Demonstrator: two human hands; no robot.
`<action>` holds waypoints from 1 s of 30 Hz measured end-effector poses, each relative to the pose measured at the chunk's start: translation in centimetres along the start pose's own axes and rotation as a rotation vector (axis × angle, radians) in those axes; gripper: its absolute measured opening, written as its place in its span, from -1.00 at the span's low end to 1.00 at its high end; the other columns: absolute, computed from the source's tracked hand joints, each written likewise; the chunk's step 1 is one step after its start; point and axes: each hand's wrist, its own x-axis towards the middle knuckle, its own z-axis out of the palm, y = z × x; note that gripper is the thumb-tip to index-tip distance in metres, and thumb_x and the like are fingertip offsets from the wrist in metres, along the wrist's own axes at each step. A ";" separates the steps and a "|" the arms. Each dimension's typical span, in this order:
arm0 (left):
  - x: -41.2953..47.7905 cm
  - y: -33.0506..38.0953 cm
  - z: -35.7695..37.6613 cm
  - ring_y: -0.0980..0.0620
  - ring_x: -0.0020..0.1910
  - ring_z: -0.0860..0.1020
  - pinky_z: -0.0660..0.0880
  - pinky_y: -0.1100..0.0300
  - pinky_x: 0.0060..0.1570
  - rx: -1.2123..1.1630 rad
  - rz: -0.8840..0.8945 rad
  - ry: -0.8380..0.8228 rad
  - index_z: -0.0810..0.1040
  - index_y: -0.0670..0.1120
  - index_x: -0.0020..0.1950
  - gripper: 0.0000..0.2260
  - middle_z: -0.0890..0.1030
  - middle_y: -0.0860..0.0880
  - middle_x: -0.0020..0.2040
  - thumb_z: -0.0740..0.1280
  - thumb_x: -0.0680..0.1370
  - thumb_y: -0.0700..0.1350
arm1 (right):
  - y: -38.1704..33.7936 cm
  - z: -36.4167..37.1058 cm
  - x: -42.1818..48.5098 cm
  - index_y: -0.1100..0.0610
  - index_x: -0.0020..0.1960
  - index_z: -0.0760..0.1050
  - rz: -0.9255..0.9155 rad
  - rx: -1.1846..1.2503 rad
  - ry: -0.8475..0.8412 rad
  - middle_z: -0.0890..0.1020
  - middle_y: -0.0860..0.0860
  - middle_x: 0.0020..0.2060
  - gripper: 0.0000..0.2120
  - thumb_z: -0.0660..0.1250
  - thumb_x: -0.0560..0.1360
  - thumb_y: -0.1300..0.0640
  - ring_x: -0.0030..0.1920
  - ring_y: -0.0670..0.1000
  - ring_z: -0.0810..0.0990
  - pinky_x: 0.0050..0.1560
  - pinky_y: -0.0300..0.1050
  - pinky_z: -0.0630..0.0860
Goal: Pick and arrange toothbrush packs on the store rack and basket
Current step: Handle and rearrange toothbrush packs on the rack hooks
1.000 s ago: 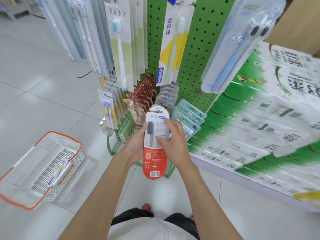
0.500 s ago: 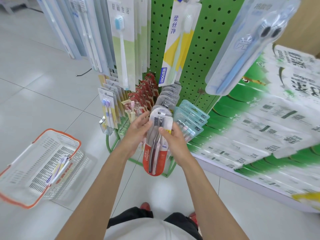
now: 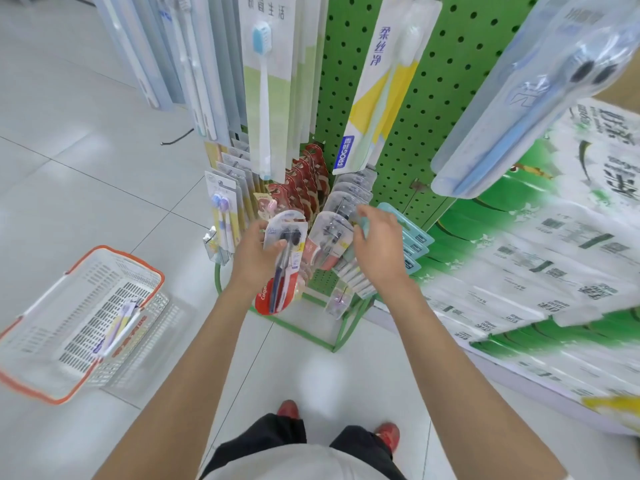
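Note:
My left hand [image 3: 254, 252] grips a red-and-clear toothbrush pack [image 3: 282, 271] by its upper part, in front of the green pegboard rack [image 3: 433, 109]. My right hand [image 3: 375, 244] hovers with fingers spread and relaxed over a row of grey toothbrush packs [image 3: 341, 216] hanging on the rack's lower hooks, holding nothing. A white basket with an orange rim [image 3: 114, 258] sits on the floor to the left, with a purple-and-yellow toothbrush pack [image 3: 119, 323] lying inside.
Tall packs [image 3: 266, 81] hang from upper hooks close to my head. Red packs [image 3: 304, 181], teal packs [image 3: 414, 237] and purple-brush packs [image 3: 223, 216] fill the lower hooks. Stacked green-and-white tissue bundles [image 3: 540, 244] stand at the right. Tiled floor lies around.
My right hand has let go of the red pack and moved right toward the grey packs. The left hand now holds the pack alone, shifted slightly left.

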 end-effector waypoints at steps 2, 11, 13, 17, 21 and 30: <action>0.5 0.0 0.3 -0.05 0.14 0.54 0.51 -0.04 0.16 0.067 0.024 0.019 0.39 0.03 0.19 -0.80 0.56 -0.01 0.14 0.32 0.60 -0.11 | -0.2 0.2 1.1 0.15 0.29 0.51 -0.055 -0.125 -0.042 0.64 0.09 0.07 -0.70 0.27 0.57 0.27 0.19 0.14 0.47 0.16 0.00 0.34; 1.7 0.1 0.6 -0.18 0.22 0.49 0.42 0.00 0.14 0.265 0.157 0.015 0.32 -0.17 0.38 -0.67 0.52 -0.17 0.28 0.26 0.63 -0.17 | 0.2 1.2 3.2 0.06 0.01 0.59 -0.159 -0.196 -0.210 0.67 0.00 -0.16 -0.79 0.35 0.49 0.35 0.01 0.08 0.45 -0.06 -0.09 0.13; 2.0 0.2 0.8 -0.17 0.17 0.51 0.40 0.06 0.07 0.300 0.177 -0.006 0.31 -0.17 0.37 -0.67 0.54 -0.18 0.24 0.27 0.63 -0.18 | 0.5 1.3 3.3 0.06 -0.01 0.59 -0.185 -0.181 -0.210 0.66 0.00 -0.15 -0.75 0.28 0.52 0.38 -0.02 0.09 0.48 -0.05 -0.08 0.16; 3.0 0.2 1.2 -0.07 0.01 0.53 0.41 0.10 -0.03 0.381 0.199 -0.059 0.29 -0.11 0.38 -0.65 0.59 -0.15 0.13 0.29 0.62 -0.15 | 0.8 1.3 3.5 0.08 0.02 0.59 -0.212 -0.137 -0.260 0.67 0.02 -0.09 -0.77 0.20 0.59 0.31 0.00 0.11 0.51 0.09 -0.01 0.31; 3.7 0.4 1.5 -0.09 0.02 0.55 0.45 0.06 -0.03 0.397 0.254 -0.140 0.28 -0.10 0.36 -0.67 0.58 -0.13 0.11 0.27 0.63 -0.12 | 1.0 1.1 3.4 0.08 0.11 0.60 -0.207 -0.094 -0.268 0.68 0.01 0.00 -0.80 0.22 0.62 0.24 0.05 0.10 0.54 0.17 0.03 0.35; 5.5 1.5 2.0 0.03 0.02 0.50 0.39 0.13 -0.03 0.446 0.367 -0.330 0.33 -0.04 0.31 -0.72 0.53 0.02 0.09 0.28 0.63 -0.13 | 1.0 1.1 2.9 0.09 0.16 0.60 -0.169 -0.025 -0.243 0.68 0.01 0.02 -0.79 0.25 0.60 0.25 0.08 0.09 0.55 0.16 0.00 0.36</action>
